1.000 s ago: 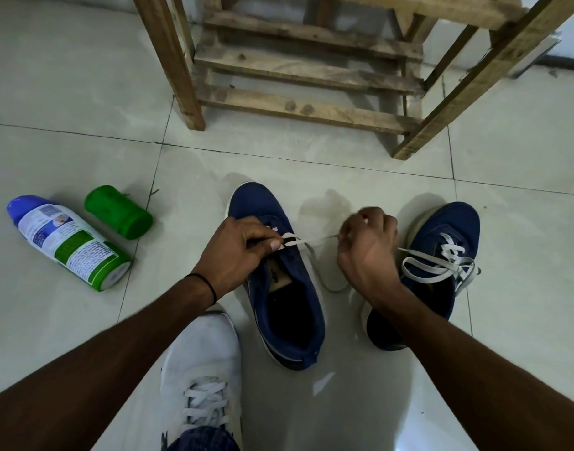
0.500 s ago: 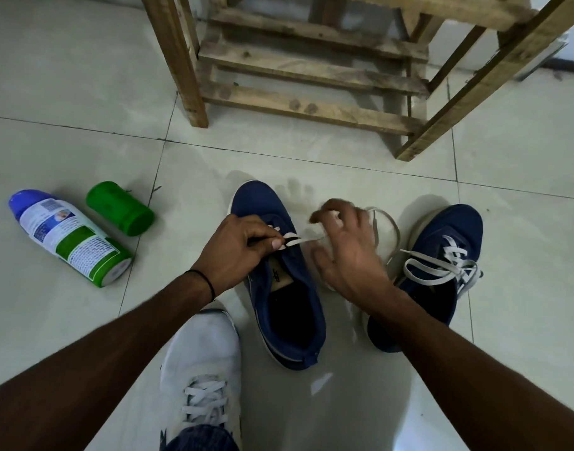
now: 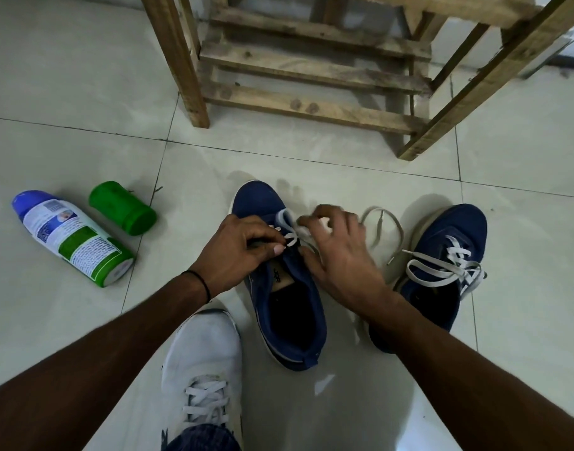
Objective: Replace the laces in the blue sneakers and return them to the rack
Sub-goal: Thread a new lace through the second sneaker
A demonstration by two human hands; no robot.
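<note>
Pulling slack is over: right hand (image 3: 337, 255) swung back to the blue fabric sneaker (image 3: 254, 200) on the pale tiled floor (image 3: 84, 92), fingers spread, grip unclear; left hand (image 3: 243, 252) pinches the flat white lace (image 3: 285, 216) at its eyelets. Next eyelet, probably.

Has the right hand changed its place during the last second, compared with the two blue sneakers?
Yes. The right hand has moved left, away from the laced sneaker and up to the middle sneaker, which stayed in place.
</note>
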